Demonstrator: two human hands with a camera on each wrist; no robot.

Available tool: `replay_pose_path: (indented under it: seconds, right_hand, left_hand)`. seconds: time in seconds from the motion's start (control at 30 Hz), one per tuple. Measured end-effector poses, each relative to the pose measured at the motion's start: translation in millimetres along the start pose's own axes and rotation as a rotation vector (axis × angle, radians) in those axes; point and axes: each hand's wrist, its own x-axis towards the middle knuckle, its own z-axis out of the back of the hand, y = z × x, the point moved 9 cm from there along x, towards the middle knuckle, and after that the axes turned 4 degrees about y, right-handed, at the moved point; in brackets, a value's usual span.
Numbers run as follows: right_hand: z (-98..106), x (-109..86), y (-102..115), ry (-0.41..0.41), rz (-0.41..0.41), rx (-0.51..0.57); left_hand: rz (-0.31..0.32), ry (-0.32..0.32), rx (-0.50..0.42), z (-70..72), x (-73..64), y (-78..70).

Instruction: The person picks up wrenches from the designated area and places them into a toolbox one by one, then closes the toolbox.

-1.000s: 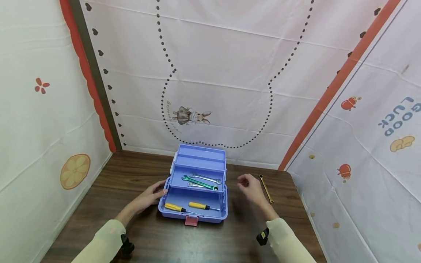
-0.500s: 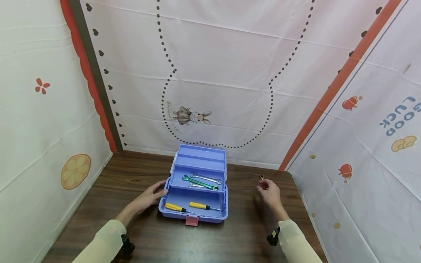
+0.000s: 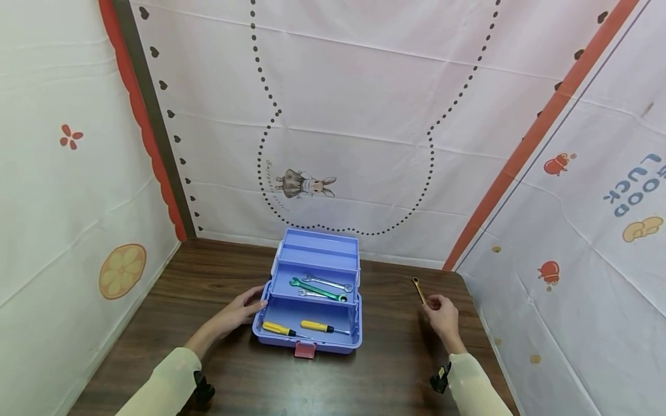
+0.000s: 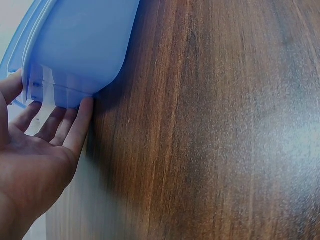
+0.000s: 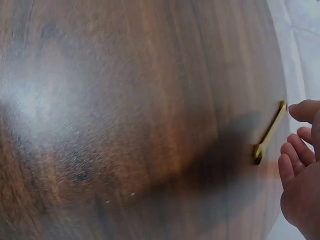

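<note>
A blue toolbox (image 3: 333, 347) stands with its lid raised. My left hand (image 3: 238, 312) holds its left side, thumb over the rim and fingers along the outer wall. Two yellow-handled screwdrivers (image 3: 276, 328) lie in the lower compartment. On the raised tray are a green wrench (image 3: 316, 289) and silver wrenches (image 3: 328, 282). To the right, a gold wrench (image 3: 418, 289) lies on the table. My right hand (image 3: 443, 319) is over its near end, hiding it in the head view. In the right wrist view the thumb tip is right beside the gold wrench (image 5: 270, 131), fingers loosely bent.
The brown wooden table (image 3: 385, 375) has white printed cloth walls (image 3: 354, 144) at its back and both sides. A red latch (image 3: 304, 350) hangs at the toolbox front. The table's right edge runs close past my right hand.
My right hand has moved right, from between the toolbox and the gold wrench to over the wrench's near end. My left hand stays at the toolbox side.
</note>
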Motion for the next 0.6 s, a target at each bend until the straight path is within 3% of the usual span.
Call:
replay_pose_path:
  seconds: [0.27,0.6]
  right_hand:
    - [-9,-4.1,-22,0.071,-0.080,-0.006]
    - [-16,0.3,-19,0.050,0.003,-0.097]
  left_hand:
    - [0.000,-0.004,-0.005,-0.2,-0.1,1.7]
    - [-0.010,-0.004,0.001,-0.4,0.5,1.7]
